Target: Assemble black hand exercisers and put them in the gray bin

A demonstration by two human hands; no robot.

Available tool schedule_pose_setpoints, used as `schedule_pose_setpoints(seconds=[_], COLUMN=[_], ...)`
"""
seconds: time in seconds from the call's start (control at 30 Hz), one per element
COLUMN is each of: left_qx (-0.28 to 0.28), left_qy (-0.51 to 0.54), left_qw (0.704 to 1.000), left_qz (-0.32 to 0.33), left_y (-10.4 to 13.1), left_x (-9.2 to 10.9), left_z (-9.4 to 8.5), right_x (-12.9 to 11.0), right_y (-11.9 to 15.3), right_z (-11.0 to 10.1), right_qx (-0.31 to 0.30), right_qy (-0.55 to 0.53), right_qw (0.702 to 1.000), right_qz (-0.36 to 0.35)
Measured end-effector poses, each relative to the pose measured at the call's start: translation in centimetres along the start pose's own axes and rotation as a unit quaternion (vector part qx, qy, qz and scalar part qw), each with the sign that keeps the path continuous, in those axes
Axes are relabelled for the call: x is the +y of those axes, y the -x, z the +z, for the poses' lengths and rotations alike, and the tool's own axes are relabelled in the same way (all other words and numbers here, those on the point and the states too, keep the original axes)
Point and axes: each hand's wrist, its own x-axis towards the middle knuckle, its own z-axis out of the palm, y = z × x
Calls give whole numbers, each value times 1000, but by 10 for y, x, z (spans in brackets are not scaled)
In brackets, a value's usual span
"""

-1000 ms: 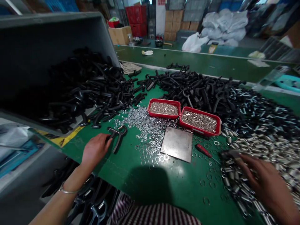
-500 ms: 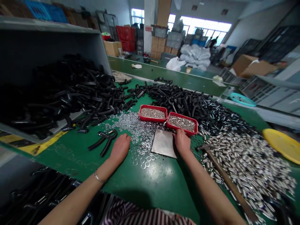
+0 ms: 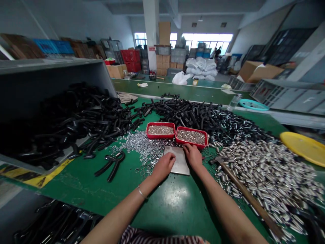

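Observation:
My left hand (image 3: 163,166) is over the left side of a flat metal plate (image 3: 180,165), its fingers closed in a pinch. Whatever sits between those fingertips is too small to make out. At the plate's upper right corner, just below the right red tray (image 3: 207,137), my right hand (image 3: 194,157) has its fingers curled together, their tips mostly hidden. Small metal rings (image 3: 138,144) lie scattered to the left of the plate. Short pins fill the right tray, and small metal pieces fill the left red tray (image 3: 160,137).
A hammer (image 3: 243,189) lies on a heap of silver cylinders (image 3: 269,169) at right. Black handle parts (image 3: 177,108) are piled behind the trays and spill from a grey crate (image 3: 101,73). One joined pair of black handles (image 3: 111,165) lies at left; a yellow lid (image 3: 304,147) sits far right.
My left hand has moved right, from beside the rings onto the plate. My right hand stays by the plate's upper right corner. The camera view has tilted up slightly.

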Motion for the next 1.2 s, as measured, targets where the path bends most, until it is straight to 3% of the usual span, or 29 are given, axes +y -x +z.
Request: schedule_pose_setpoints(seconds=[0.13, 0.27, 0.73, 0.97, 1.2], left_qx=[16, 36, 30, 30, 36], left_qy=[23, -15, -56, -61, -61], left_qw=[1000, 999, 998, 997, 997], left_qz=[-7, 9, 27, 45, 44], left_y=[-21, -22, -18, -17, -15], left_x=[-8, -17, -14, -15, -18], left_z=[23, 31, 36, 37, 40], right_x=[0, -3, 12, -9, -14], right_y=[1, 9, -11, -8, -2], right_z=[1, 6, 17, 20, 28], right_qx=[5, 24, 51, 85, 128], right_qy=[0, 4, -12, -13, -153], right_qw=[1000, 999, 997, 996, 980], right_qz=[-10, -35, -60, -30, -24])
